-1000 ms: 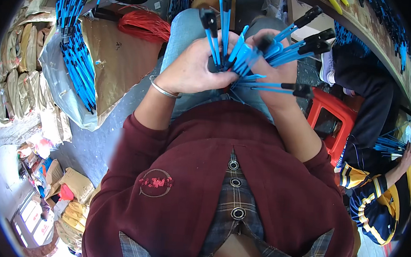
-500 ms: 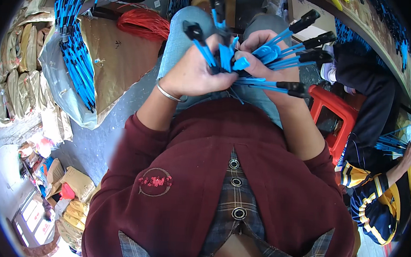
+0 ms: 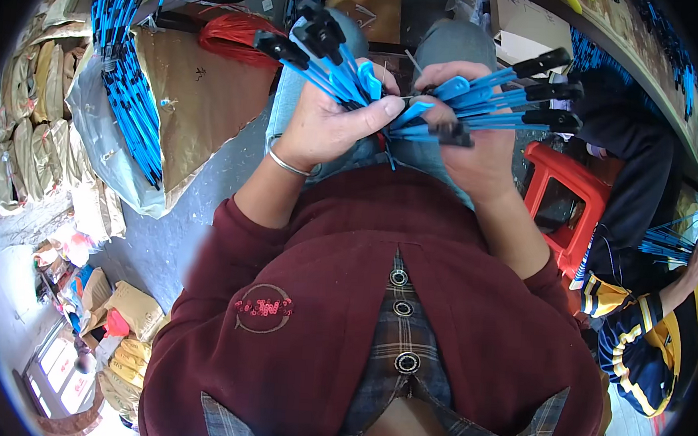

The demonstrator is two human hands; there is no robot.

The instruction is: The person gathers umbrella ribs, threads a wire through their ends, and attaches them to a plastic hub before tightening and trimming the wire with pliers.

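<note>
My left hand [image 3: 335, 125] is closed around a small bunch of blue wires [image 3: 320, 79], whose black connectors [image 3: 282, 51] stick out toward the far left. Opposite it, my right hand [image 3: 481, 150] grips a second bunch of blue wires [image 3: 488, 101], with black connectors [image 3: 552, 91] fanned out to the right. Both bunches show flat blue tabs near the fingers. Between the two thumbs runs a thin dark strand, too fine to identify. The fingertips nearly meet above my lap, and the wires' middle parts are partly hidden by them.
A big bundle of blue wires [image 3: 131, 117] lies on a plastic-and-paper sack [image 3: 205, 89] at left, beside coiled red wire [image 3: 236, 39]. A red stool [image 3: 562, 195] and a person in dark clothes [image 3: 643, 180] are at right. Workbench edges [image 3: 654, 69] curve across the top.
The left bunch has tilted farther left, and the right bunch has swung to the right. One connector at lower right has moved inward, under my right fingers. Both hands keep their hold.
</note>
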